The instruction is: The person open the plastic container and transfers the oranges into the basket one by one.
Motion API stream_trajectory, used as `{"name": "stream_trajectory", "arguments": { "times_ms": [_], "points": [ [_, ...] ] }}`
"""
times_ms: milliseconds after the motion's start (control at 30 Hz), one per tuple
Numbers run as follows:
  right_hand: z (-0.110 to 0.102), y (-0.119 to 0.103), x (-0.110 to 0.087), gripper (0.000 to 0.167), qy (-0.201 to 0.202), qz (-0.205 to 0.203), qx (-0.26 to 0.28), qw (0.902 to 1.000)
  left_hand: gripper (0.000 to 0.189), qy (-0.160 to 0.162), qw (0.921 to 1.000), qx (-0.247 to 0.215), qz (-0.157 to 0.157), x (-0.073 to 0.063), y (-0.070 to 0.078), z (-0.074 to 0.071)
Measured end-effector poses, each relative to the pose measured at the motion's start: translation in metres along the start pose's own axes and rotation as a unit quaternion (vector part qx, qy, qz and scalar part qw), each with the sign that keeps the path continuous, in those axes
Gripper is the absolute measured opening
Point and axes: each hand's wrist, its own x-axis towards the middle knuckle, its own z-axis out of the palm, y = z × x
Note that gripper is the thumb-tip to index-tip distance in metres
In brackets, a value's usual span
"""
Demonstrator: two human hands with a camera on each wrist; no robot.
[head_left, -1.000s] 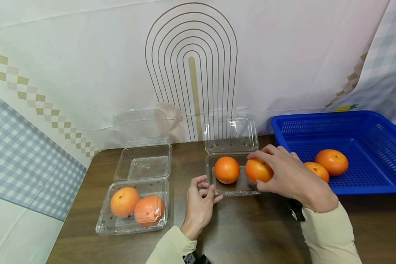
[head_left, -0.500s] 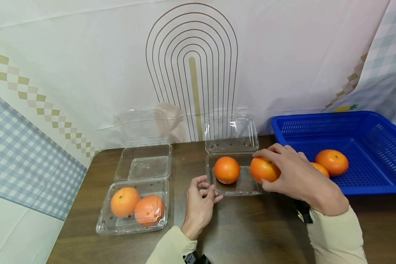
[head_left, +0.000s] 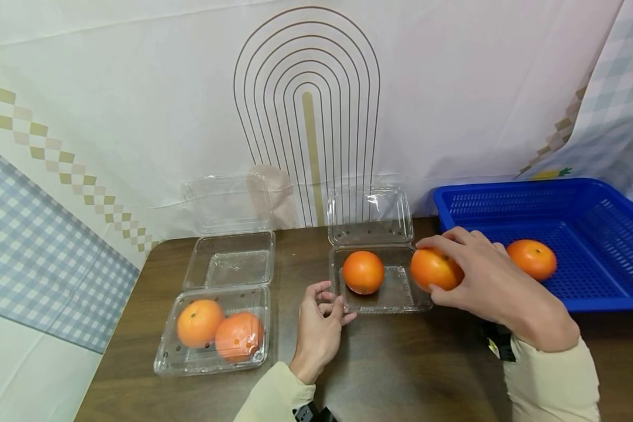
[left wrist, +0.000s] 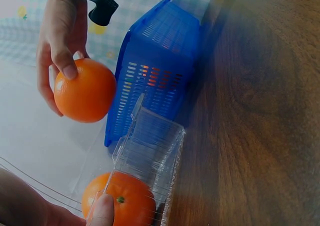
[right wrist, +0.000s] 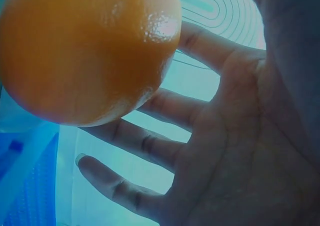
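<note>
My right hand [head_left: 485,275] grips an orange [head_left: 435,269] between thumb and fingers, above the right edge of an open clear plastic clamshell box [head_left: 395,299]. The left wrist view shows this orange [left wrist: 85,91] lifted in the air, apart from the box. Seen from the right wrist, the orange [right wrist: 90,51] fills the upper left beside the spread fingers. A second orange [head_left: 363,272] sits in the left half of the box. My left hand [head_left: 319,328] pinches the box's front left corner, its thumb [left wrist: 103,209] at the rim; its other fingertips are partly hidden.
A blue plastic basket [head_left: 585,303] stands at the right, with an orange [head_left: 531,259] visible in it. On the left, a closed clear box [head_left: 163,357] holds two oranges, and an open clear box [head_left: 229,266] lies behind it. A patterned cloth [head_left: 137,117] hangs behind the table.
My right hand has moved the orange rightward, from over the box's right half to its right edge. The hand now covers one of the basket's oranges. My left hand has stayed put.
</note>
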Motion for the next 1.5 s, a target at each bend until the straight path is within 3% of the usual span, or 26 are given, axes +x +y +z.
{"name": "stream_trajectory", "arguments": {
  "times_ms": [1233, 1500],
  "points": [
    [-0.013, 0.026, -0.016, 0.067, 0.022, 0.027, -0.009, 0.9993, 0.038, -0.003, 1.0000, -0.001, 0.001, 0.001, 0.000, 0.000],
    [-0.016, 0.034, -0.021, 0.066, 0.011, 0.046, 0.001, 0.9989, 0.038, -0.005, 1.0000, -0.002, -0.004, 0.001, 0.000, 0.000]
  ]
}}
